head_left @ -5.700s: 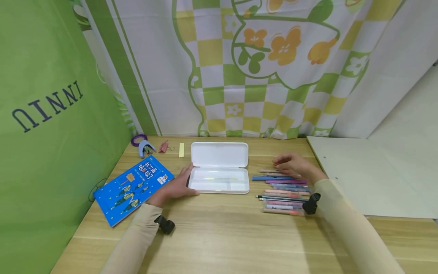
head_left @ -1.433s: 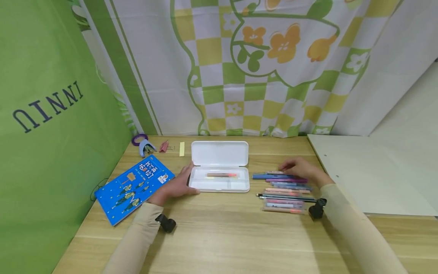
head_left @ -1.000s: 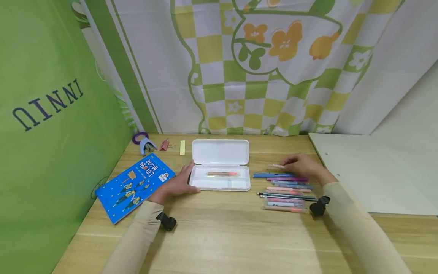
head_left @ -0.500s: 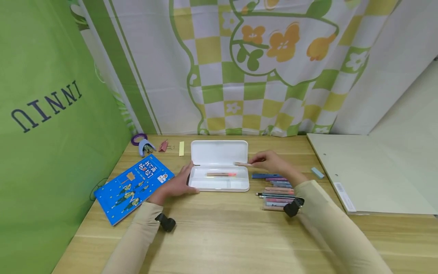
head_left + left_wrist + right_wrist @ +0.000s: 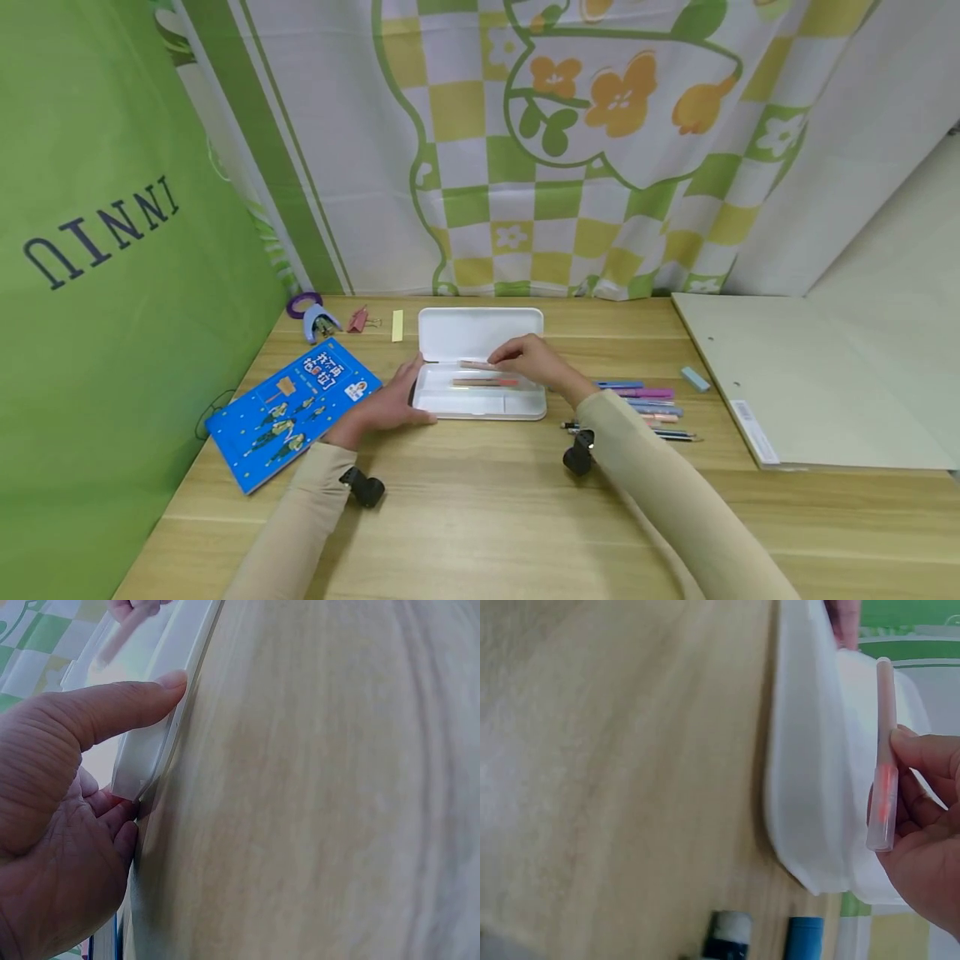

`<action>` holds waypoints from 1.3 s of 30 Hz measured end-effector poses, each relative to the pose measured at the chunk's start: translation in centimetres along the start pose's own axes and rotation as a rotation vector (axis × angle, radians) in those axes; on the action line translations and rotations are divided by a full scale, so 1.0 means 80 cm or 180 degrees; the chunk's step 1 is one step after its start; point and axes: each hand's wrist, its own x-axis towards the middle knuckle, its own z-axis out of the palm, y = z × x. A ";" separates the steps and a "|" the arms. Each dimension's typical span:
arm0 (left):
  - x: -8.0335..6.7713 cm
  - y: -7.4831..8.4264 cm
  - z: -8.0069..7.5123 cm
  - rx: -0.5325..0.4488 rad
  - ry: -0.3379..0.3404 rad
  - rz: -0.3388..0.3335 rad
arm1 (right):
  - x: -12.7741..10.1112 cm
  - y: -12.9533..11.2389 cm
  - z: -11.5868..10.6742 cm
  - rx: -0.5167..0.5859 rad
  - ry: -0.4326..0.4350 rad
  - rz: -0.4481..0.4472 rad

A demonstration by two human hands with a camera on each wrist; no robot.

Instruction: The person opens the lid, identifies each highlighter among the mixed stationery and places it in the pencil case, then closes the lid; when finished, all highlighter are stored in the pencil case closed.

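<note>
Holding a pale pink pen (image 5: pixel 477 365) over the open white pencil case (image 5: pixel 480 403), my right hand (image 5: pixel 531 360) is pinching the barrel between thumb and fingertips (image 5: pixel 919 754), as the right wrist view is showing plainly. I am seeing the pen lying level above the tray, near the hinge line, with the raised lid (image 5: pixel 480 333) just behind it. An orange-tipped pen (image 5: pixel 484 382) is already lying inside the tray, just below the held one.

My left hand (image 5: pixel 384 406) is bracing the case at its left end: the thumb (image 5: pixel 112 712) is lying straight along the near rim, while the other fingers are curling against the end wall, so the case is sitting pressed between them on the wooden tabletop (image 5: pixel 480 517).

Nothing is standing between the pen and the tray. To the right of the case, a row of loose pens (image 5: pixel 645 404) is lying on the tabletop, partly hidden by my right forearm. A small light blue eraser (image 5: pixel 695 379) is resting beyond them, beside a pale board (image 5: pixel 795 375). On the left, a blue booklet (image 5: pixel 294 410) is lying just beside my left hand; further back I am seeing a purple ring of tape (image 5: pixel 303 304), a pink binder clip (image 5: pixel 358 320) and a yellow strip (image 5: pixel 397 326) near the checked curtain (image 5: pixel 570 150).
</note>
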 end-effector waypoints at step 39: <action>0.000 -0.001 0.000 0.0029 -0.0009 0.0008 | -0.100 0.046 -0.116 0.0750 0.0195 0.0537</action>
